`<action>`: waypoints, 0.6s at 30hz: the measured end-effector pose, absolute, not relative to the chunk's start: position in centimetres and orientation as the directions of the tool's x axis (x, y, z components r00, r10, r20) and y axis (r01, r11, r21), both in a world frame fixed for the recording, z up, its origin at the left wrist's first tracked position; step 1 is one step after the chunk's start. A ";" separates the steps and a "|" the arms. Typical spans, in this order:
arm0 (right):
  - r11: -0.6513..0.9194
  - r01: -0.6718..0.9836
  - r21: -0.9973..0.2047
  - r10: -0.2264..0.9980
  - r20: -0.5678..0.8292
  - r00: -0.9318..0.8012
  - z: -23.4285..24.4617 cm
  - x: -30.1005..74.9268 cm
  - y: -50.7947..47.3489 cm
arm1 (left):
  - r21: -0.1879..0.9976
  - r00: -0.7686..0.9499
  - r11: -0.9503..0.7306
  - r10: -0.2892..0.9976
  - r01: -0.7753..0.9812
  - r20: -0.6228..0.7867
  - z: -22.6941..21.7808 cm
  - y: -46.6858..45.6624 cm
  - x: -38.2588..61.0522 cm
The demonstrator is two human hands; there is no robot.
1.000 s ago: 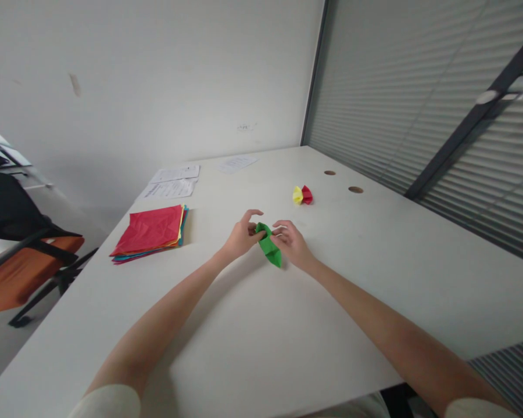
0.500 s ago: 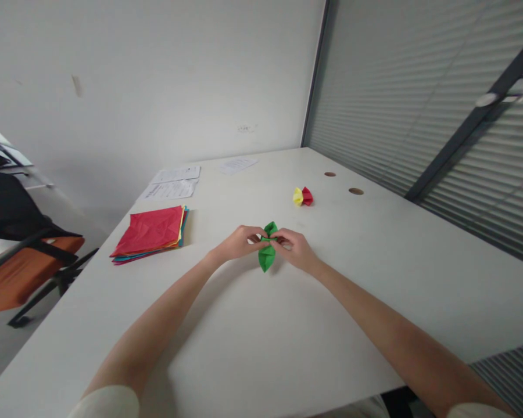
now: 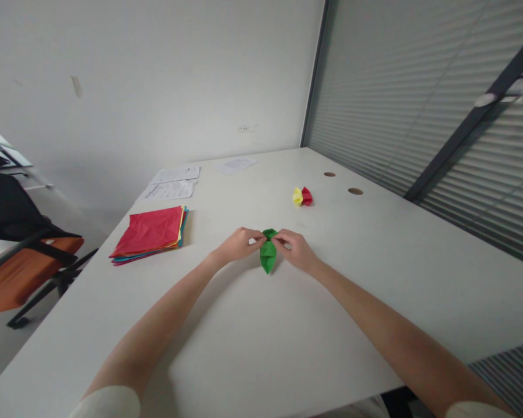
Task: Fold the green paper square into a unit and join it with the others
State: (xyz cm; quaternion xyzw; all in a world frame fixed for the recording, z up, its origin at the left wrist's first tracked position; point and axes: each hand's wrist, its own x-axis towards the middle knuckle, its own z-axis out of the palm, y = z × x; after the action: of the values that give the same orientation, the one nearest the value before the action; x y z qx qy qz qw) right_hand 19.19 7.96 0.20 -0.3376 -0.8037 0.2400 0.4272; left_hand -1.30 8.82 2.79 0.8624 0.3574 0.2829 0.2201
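Observation:
A green folded paper (image 3: pixel 268 257), pointed at its near end, is held just above the white table between both hands. My left hand (image 3: pixel 240 243) pinches its left side near the middle, thumb and fingers pressed together. On the opposite side my right hand (image 3: pixel 297 248) grips it in the same way, fingertips close to those of the left. The fingers partly cover the paper's middle. Farther back lies a folded paper piece (image 3: pixel 302 197), yellow on its left half and red on its right.
A stack of coloured paper sheets (image 3: pixel 152 229), red on top, lies at the table's left. Printed sheets (image 3: pixel 172 188) are behind it. Two round holes (image 3: pixel 355 191) pierce the table (image 3: pixel 244 348) near the window blinds. An office chair (image 3: pixel 30 255) stands at left.
The green paper's far end has dropped lower and looks shorter, and its shape has shifted slightly between the fingers. Both hands stay in nearly the same place.

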 end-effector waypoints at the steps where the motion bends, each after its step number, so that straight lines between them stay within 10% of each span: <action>1: 0.660 0.333 -0.674 0.746 0.533 -0.399 0.2 19.2 8.0 | 0.591 0.573 -0.638 0.750 0.493 0.332 2.7 8.8 -1.3; 18: 0.604 0.195 -0.772 0.791 0.551 -0.266 -0.6 19.0 8.4 | 0.914 0.394 -0.335 0.890 0.228 0.228 1.9 9.4 -0.2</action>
State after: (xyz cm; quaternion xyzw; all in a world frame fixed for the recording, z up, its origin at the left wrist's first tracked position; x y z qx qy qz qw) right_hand 18.98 8.43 -0.64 -0.3336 -0.7391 0.2943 0.5058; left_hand -0.23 9.42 1.87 0.7183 0.3891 0.3894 0.4255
